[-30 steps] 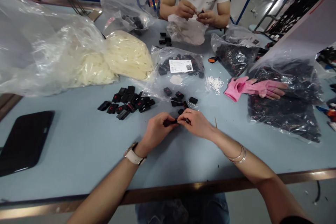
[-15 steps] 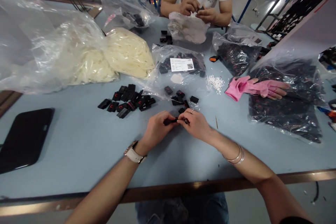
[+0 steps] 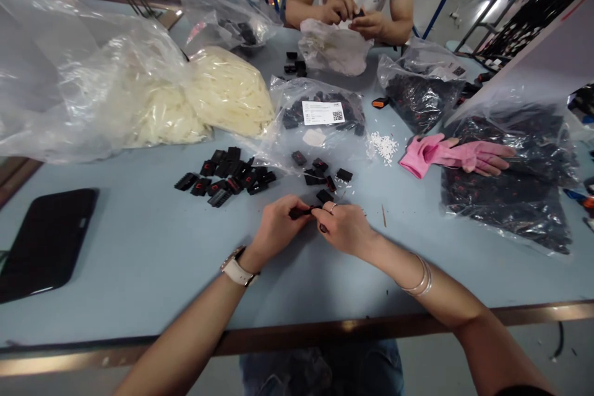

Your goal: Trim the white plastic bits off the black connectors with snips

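My left hand (image 3: pixel 281 220) pinches a small black plastic connector (image 3: pixel 299 213) between thumb and fingers. Right beside it, my right hand (image 3: pixel 346 226) is closed round a slim dark tool, whose rounded end (image 3: pixel 323 228) pokes out below the fingers; its tip is hidden at the connector. Just beyond my fingers lie several loose black connectors (image 3: pixel 315 177), one of them (image 3: pixel 324 196) close to my right knuckles. A larger pile of black connectors (image 3: pixel 227 176), some with red parts, sits to the left of my hands.
Behind my hands lies a labelled clear bag (image 3: pixel 323 112) of dark parts. White bits (image 3: pixel 384 147) and a pink glove (image 3: pixel 457 154) are to the right, near bags of black parts (image 3: pixel 505 198). Cream-coloured parts fill a bag (image 3: pixel 229 93). A black tablet-like slab (image 3: pixel 49 241) lies left. Opposite, a co-worker's hands (image 3: pixel 355 15) hold something dark.
My right hand has turned and lowered slightly, so the dark rounded end now points down toward me. My left hand keeps its pinch on the connector. The view has shifted slightly.
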Motion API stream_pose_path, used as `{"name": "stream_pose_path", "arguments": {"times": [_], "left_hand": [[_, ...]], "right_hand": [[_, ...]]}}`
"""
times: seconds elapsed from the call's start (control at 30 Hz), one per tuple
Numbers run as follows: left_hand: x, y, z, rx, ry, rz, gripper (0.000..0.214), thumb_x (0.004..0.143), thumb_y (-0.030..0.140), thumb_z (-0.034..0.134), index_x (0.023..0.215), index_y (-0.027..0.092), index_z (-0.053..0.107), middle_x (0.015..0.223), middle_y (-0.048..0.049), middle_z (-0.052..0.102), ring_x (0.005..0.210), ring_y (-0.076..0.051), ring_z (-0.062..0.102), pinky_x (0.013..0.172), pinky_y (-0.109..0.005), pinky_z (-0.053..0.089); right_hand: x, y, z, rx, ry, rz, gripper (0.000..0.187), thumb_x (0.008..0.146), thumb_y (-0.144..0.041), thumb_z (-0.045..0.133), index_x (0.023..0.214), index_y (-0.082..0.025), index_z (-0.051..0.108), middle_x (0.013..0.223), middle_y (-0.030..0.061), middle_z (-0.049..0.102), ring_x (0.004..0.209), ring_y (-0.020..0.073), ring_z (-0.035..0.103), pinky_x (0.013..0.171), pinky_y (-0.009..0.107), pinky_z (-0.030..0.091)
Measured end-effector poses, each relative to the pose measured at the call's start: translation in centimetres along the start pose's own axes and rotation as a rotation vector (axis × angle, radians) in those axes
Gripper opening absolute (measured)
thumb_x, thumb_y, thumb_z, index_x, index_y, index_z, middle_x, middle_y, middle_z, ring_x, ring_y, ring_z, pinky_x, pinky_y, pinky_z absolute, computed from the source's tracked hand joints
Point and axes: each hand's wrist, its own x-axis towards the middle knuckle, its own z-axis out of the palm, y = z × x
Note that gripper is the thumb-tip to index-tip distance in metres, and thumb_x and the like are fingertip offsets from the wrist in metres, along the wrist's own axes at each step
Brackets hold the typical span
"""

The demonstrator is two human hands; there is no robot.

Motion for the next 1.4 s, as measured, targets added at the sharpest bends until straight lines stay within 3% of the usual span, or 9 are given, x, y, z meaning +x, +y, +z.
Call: {"name": "stream_pose_path", "arguments": {"times": [0.13, 0.23, 0.4, 0.53, 0.63, 0.77, 0.9, 1.07, 1.4], "left_hand": [[0.0, 0.1, -0.2, 0.004, -0.008, 0.002, 0.013, 0.076, 0.030, 0.070, 0.071, 0.021, 0.062, 0.068, 0.0012, 0.067, 0.059, -0.015, 0.061, 0.055, -0.027, 0.049], [0.1, 0.3, -0.3, -0.002, -0.013, 0.000, 0.014, 0.076, 0.030, 0.071, 0.071, 0.021, 0.062, 0.068, 0.0016, 0.067, 0.059, -0.015, 0.061, 0.055, -0.027, 0.049], [0.0, 0.1, -0.2, -0.014, -0.016, -0.004, 0.013, 0.075, 0.029, 0.072, 0.072, 0.021, 0.062, 0.068, 0.0019, 0.066, 0.059, -0.015, 0.060, 0.056, -0.028, 0.050], [0.0, 0.0, -0.2, -0.008, -0.021, -0.011, 0.013, 0.075, 0.027, 0.073, 0.072, 0.021, 0.062, 0.068, 0.0016, 0.066, 0.060, -0.015, 0.060, 0.057, -0.028, 0.050], [0.0, 0.0, -0.2, -0.010, -0.031, -0.013, 0.013, 0.074, 0.027, 0.073, 0.073, 0.020, 0.062, 0.069, 0.0015, 0.066, 0.060, -0.015, 0.060, 0.057, -0.028, 0.049], [0.0, 0.0, -0.2, -0.025, -0.028, -0.003, 0.014, 0.076, 0.029, 0.072, 0.072, 0.020, 0.062, 0.068, 0.0021, 0.065, 0.059, -0.014, 0.059, 0.057, -0.027, 0.048], [0.1, 0.0, -0.2, -0.045, -0.021, 0.013, 0.016, 0.075, 0.031, 0.072, 0.071, 0.020, 0.062, 0.066, 0.0020, 0.065, 0.058, -0.013, 0.058, 0.055, -0.025, 0.046], [0.1, 0.2, -0.2, -0.036, -0.025, 0.034, 0.013, 0.075, 0.028, 0.072, 0.071, 0.020, 0.062, 0.066, 0.0023, 0.064, 0.058, -0.013, 0.058, 0.055, -0.024, 0.044], [0.1, 0.1, -0.1, -0.036, -0.021, 0.053, 0.013, 0.075, 0.023, 0.072, 0.070, 0.019, 0.061, 0.066, 0.0023, 0.063, 0.059, -0.012, 0.057, 0.055, -0.024, 0.041]], "right_hand": [[0.4, 1.6, -1.7, 0.114, 0.012, 0.053, 0.029, 0.091, -0.023, 0.048, 0.110, -0.023, 0.070, 0.096, 0.0055, 0.070, 0.075, 0.0143, 0.062, 0.064, 0.025, 0.039], [0.8, 3.9, -3.5, 0.051, 0.038, 0.264, 0.026, 0.090, -0.022, 0.049, 0.100, -0.021, 0.073, 0.097, 0.0073, 0.071, 0.083, 0.0168, 0.064, 0.068, 0.026, 0.040], [1.1, 5.9, -5.0, -0.062, -0.125, 0.427, 0.022, 0.085, -0.022, 0.052, 0.089, -0.020, 0.074, 0.087, 0.0082, 0.073, 0.079, 0.0210, 0.067, 0.063, 0.027, 0.038], [1.2, 5.9, -4.7, -0.061, -0.154, 0.431, 0.023, 0.086, -0.022, 0.052, 0.092, -0.020, 0.074, 0.089, 0.0095, 0.074, 0.081, 0.0224, 0.067, 0.064, 0.028, 0.039], [1.2, 5.6, -4.5, -0.014, -0.104, 0.410, 0.025, 0.087, -0.019, 0.051, 0.093, -0.018, 0.075, 0.092, 0.0107, 0.074, 0.082, 0.0217, 0.066, 0.067, 0.029, 0.040], [1.2, 4.3, -3.8, 0.301, 0.024, 0.245, 0.018, 0.088, -0.022, 0.058, 0.095, -0.020, 0.075, 0.092, 0.0049, 0.070, 0.078, 0.0142, 0.061, 0.071, 0.025, 0.041], [1.2, 2.4, -2.5, 0.522, 0.037, 0.139, 0.010, 0.084, -0.020, 0.067, 0.088, -0.019, 0.076, 0.084, 0.0024, 0.065, 0.072, 0.0113, 0.058, 0.072, 0.025, 0.043], [1.4, 1.6, -1.3, 0.548, 0.072, 0.132, 0.011, 0.086, -0.018, 0.065, 0.089, -0.017, 0.075, 0.086, 0.0042, 0.065, 0.077, 0.0129, 0.059, 0.076, 0.028, 0.044], [1.3, 1.4, -0.2, 0.490, 0.142, 0.132, 0.009, 0.085, -0.019, 0.066, 0.088, -0.019, 0.075, 0.084, 0.0026, 0.064, 0.072, 0.0118, 0.056, 0.069, 0.026, 0.040]]}}
